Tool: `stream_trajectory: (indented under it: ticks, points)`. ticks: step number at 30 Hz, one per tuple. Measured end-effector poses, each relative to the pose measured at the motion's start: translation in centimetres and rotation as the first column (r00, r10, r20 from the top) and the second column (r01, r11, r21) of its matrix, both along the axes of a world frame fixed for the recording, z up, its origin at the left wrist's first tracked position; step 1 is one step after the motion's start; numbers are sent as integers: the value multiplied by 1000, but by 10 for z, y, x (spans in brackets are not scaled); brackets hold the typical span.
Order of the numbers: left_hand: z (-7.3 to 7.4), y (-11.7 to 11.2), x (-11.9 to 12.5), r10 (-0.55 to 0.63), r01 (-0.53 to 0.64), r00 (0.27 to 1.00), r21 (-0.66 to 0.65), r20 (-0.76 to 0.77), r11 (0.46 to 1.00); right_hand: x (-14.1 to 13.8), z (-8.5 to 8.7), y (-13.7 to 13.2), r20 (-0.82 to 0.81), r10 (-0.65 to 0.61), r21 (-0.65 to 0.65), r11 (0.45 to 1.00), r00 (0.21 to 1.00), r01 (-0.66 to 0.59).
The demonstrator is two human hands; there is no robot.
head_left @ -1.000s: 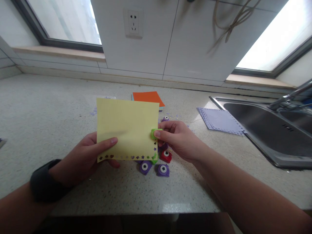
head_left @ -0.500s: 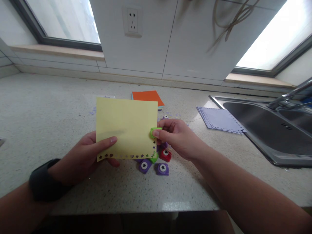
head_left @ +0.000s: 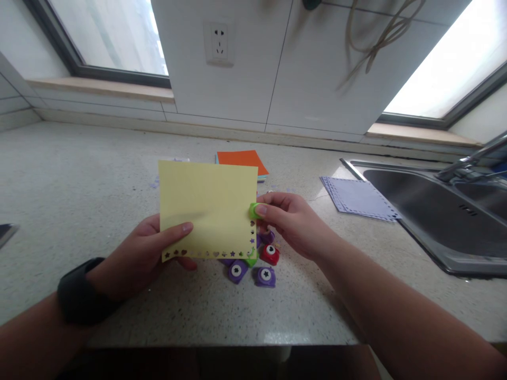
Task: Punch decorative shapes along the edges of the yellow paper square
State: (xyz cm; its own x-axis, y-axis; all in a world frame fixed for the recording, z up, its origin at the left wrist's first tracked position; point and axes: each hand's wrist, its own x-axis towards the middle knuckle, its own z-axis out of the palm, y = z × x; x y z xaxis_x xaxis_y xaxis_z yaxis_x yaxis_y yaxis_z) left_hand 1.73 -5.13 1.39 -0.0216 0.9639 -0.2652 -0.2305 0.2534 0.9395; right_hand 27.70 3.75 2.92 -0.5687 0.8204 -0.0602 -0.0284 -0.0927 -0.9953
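My left hand pinches the lower left of a yellow sheet of paper, thumb on the near face. Small cut-out shapes, stars and hearts among them, run along its bottom edge and up the lower part of its right edge. At that right edge my right hand grips a green craft punch between thumb and fingers. The punch sits over the paper's border, just above a heart-shaped hole. Below lie a red punch and purple punches; others are partly hidden behind the sheet.
Behind the yellow sheet lies a stack of coloured paper, orange on top. Pale purple sheets with punched borders rest beside the steel sink on the right. A dark flat object is at the far left.
The green punch has shifted slightly up along the paper's right edge, and a heart-shaped hole now shows below it. My left hand keeps its hold on the sheet.
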Motion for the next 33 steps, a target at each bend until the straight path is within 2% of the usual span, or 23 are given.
stream_trajectory:
  ticks: [5,8,12,16,20,26,33]
  points:
    - [0,0,0,3,-3,1000,4,-5,1000,4,3,7,-66,-53,76,995,996,58]
    - [-1,0,0,-1,1,1000,4,2,1000,8,4,13,-93,-110,77,990,990,117]
    - [-2,0,-1,-9,9,1000,20,23,1000,14,7,23,-40,-265,100,958,963,268]
    - [-3,0,0,-3,1,999,46,49,999,21,11,29,47,-355,241,911,934,334]
    - [-5,1,2,33,-36,998,57,58,998,27,14,32,178,-320,316,914,930,254]
    - [-5,2,3,71,-75,996,74,47,994,37,17,35,334,-152,288,956,930,53]
    - [-7,3,3,104,-107,994,84,39,991,50,26,38,611,-73,343,922,788,-181]
